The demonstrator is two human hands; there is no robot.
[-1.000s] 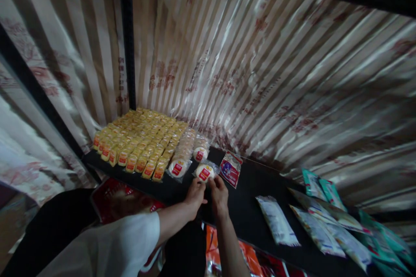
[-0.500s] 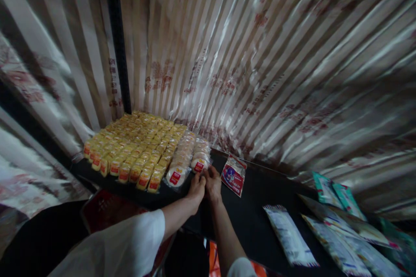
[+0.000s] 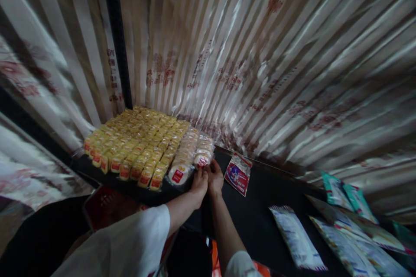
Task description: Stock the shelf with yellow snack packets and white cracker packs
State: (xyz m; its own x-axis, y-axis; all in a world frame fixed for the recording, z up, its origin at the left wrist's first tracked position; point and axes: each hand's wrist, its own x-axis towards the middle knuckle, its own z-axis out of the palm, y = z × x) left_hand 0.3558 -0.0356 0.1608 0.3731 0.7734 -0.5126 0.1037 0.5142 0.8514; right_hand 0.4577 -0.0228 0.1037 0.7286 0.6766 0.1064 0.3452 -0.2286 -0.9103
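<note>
Carried forward since the earlier frame, one round packet (image 3: 202, 159) is now seen left of the red bag (image 3: 238, 174), just beyond left hand (image 3: 199, 185) and right hand (image 3: 215, 179), brought together, equally near, grip not discernible.

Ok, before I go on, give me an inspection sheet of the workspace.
Surface: black shelf, bearing wrapped goods.
Job's things: front round white pack of the shorter row; beside it, a longer row of round packs, then rows of yellow packs.
Clutter: red-and-purple pouch, white packet, green packets.
Grips: left grip and right grip together at the front pack's lower edge; how firmly they clasp it cannot be told.
Cables: a thin pale line along the shelf's back, cord or not unclear.
Surroundings: striped printed sheeting, dark upright post.
</note>
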